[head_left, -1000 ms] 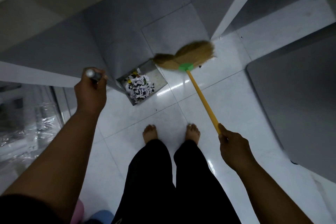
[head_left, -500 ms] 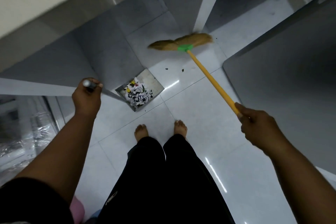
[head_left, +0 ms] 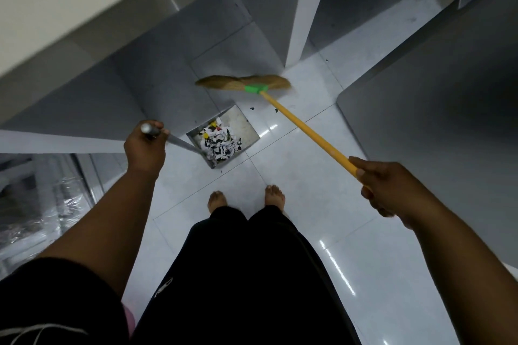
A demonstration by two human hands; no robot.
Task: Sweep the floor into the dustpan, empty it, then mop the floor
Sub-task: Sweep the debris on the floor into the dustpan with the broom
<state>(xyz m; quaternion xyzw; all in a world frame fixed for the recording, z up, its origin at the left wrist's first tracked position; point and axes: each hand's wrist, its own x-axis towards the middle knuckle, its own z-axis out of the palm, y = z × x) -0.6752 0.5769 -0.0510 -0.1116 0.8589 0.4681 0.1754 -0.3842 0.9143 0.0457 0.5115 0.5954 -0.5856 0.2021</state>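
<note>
Step in hand: sweeping, first stage. Nothing emptied, and no mop in view.

- Left hand (head_left: 145,148): grip clenched round the top of the dustpan's long metal handle (head_left: 182,144). Dustpan (head_left: 246,126) sits on the floor (head_left: 308,176) ahead of the bare feet (head_left: 217,200), slightly to the left, with its open side facing away from them and to the right.
- Pan already carries a heap of torn paper scraps (head_left: 220,145), piled at the handle end. The mouth end is bare.
- Right hand (head_left: 389,187): grip closed round the upper end of the yellow broom shaft (head_left: 305,129). Straw broom head (head_left: 244,82) is beyond the pan, near the wall corner.
- The head is motion-blurred, so I can't tell whether the bristles are touching the tile.
- Leftovers: a few dark specks (head_left: 252,108) on the floor between the broom head and the pan mouth, just beside the mouth.

Next move, my read: a short pull stroke from the corner towards the pan mouth to catch those specks, with the left hand keeping the pan lip flat on the tile so they don't slide under it. Keep the stroke light, as the paper heap could scatter. Then lift the pan level and go to empty it.
</note>
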